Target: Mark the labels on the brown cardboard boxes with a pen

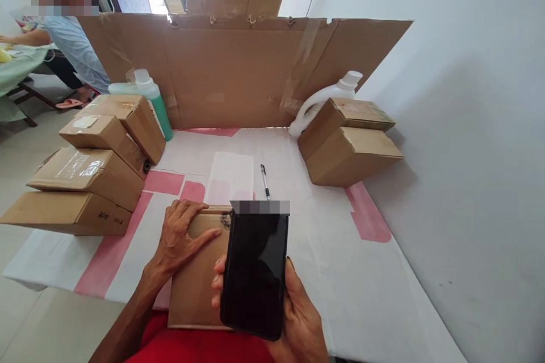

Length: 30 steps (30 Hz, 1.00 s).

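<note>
A flat brown cardboard parcel (193, 289) lies at the near edge of the table, right in front of me. My left hand (181, 238) rests flat on its top left part, fingers spread across the cardboard. My right hand (293, 317) holds a black phone (255, 275) with a dark screen upright over the parcel's right side. Just beyond the parcel lie a white paper slip (230, 176) and a pen (264, 181).
Several cardboard boxes (91, 172) are stacked at the left, two more boxes (349, 150) at the right. A green bottle (151, 96) and a white jug (326, 96) stand before a cardboard screen (238, 73). A white wall runs along the right. People sit beyond.
</note>
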{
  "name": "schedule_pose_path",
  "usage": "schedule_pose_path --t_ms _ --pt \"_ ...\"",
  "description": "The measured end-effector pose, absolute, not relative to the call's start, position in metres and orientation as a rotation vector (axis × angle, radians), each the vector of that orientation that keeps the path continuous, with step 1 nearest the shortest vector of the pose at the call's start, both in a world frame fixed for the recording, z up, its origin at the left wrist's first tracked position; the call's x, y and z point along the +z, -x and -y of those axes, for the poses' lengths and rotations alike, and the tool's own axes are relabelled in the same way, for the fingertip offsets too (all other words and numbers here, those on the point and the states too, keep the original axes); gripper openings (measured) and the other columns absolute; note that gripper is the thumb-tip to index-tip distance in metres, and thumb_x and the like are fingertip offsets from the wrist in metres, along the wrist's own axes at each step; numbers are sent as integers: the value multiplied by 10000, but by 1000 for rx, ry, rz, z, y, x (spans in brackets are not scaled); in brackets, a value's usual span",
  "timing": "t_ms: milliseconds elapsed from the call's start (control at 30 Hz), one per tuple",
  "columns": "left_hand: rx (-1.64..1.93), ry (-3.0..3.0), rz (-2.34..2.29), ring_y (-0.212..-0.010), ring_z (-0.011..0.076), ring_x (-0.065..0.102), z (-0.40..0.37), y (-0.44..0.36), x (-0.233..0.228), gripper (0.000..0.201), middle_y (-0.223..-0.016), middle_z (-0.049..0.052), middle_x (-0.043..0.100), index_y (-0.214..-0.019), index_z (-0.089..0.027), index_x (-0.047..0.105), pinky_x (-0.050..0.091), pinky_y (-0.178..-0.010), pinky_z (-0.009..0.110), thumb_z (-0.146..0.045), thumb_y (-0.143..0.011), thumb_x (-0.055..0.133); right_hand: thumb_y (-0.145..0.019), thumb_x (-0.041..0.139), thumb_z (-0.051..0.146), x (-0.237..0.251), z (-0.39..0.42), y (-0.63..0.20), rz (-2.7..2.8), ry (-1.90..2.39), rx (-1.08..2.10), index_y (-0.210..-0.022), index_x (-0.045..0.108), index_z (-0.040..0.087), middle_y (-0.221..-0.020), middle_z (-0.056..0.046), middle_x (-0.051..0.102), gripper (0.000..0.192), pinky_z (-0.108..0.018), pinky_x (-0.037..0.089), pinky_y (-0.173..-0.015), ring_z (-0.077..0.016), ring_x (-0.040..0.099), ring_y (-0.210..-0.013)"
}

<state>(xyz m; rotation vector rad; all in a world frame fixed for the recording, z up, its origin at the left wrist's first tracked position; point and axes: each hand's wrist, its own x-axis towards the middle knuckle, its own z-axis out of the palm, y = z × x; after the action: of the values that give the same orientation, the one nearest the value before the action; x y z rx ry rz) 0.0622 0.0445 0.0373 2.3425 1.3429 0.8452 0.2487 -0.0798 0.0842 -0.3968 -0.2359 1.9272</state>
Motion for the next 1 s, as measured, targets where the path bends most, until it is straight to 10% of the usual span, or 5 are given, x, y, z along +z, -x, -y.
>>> schedule_pose_path --t_ms 467,733,1000 --pt "738 -2319 -1361 -1066 287 597 -55 -63 27 396 -1117 41 679 -1169 -260 660 471 -948 458 -538 -889 699 -934 534 676 -32 49 -351 143 1269 1584 -987 729 75 -906 -161 778 634 -380 591 -762 -249 751 -787" --pt "674 -2273 -1351 -1061 275 627 -65 -69 17 380 -1125 59 688 -1177 -228 659 481 -973 484 -507 -919 668 -822 515 743 -58 52 -360 648 2046 950 -622 522 257 -617 -57 601 526 -430 456 -764 -300 593 -764" --pt "817 -1909 -1303 -1220 267 622 -75 -61 1 480 -1342 112 633 -1352 -240 602 496 -1057 478 -517 -959 586 -890 289 680 -68 49 -368 1135 2460 410 -1061 695 78 -1049 -283 589 746 -575 455 -909 -458 561 -1078"
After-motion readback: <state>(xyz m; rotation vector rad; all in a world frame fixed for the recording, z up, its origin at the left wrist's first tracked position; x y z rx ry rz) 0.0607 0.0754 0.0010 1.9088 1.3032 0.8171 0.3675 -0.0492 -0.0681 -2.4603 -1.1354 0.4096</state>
